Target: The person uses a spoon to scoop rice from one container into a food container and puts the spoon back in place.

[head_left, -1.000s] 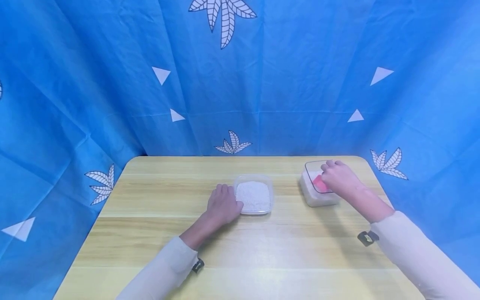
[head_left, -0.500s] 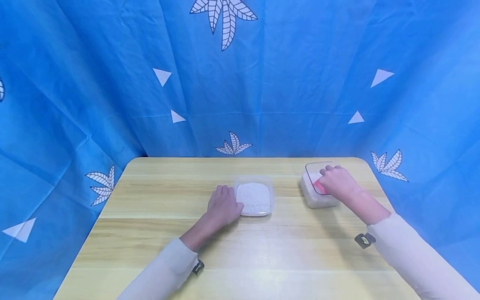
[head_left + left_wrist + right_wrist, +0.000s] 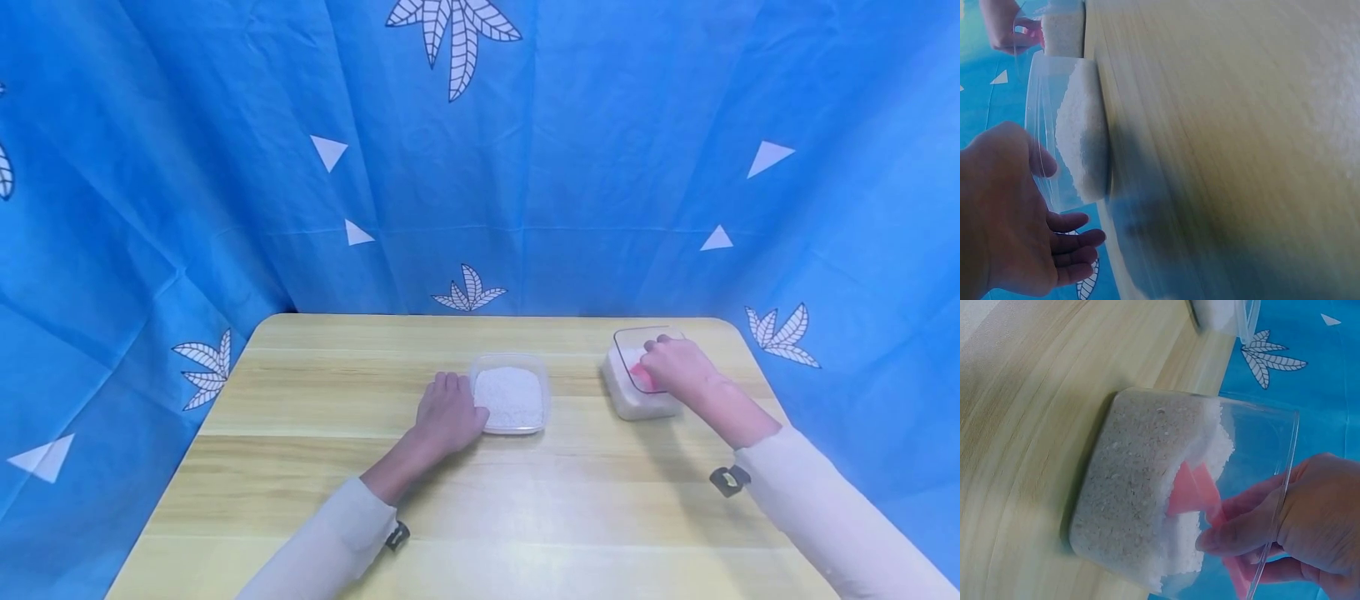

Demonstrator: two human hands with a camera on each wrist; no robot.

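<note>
A low clear plastic container (image 3: 513,431) of white grains, which look like rice, sits mid-table in the head view. My left hand (image 3: 450,414) lies against its left side, thumb at the near corner and the other fingers loosely extended. At the right stands a deeper clear container (image 3: 645,408), also part full of white rice-like grains (image 3: 1135,481). Over its rim reaches my right hand (image 3: 1310,525), gripping a pink scoop (image 3: 1194,490) between thumb and fingers. The scoop's front end dips into the grains, and part of its handle is hidden by the fingers.
Both containers stand on a light wood-grain table (image 3: 300,483). Behind it and at its sides hangs a blue curtain (image 3: 600,167) with white leaf and triangle prints. The table's far edge runs just behind the right container.
My right hand has shifted slightly downward and toward me inside the right container, and less of the scoop shows. My left hand stays at its container. The head view has tilted slightly.
</note>
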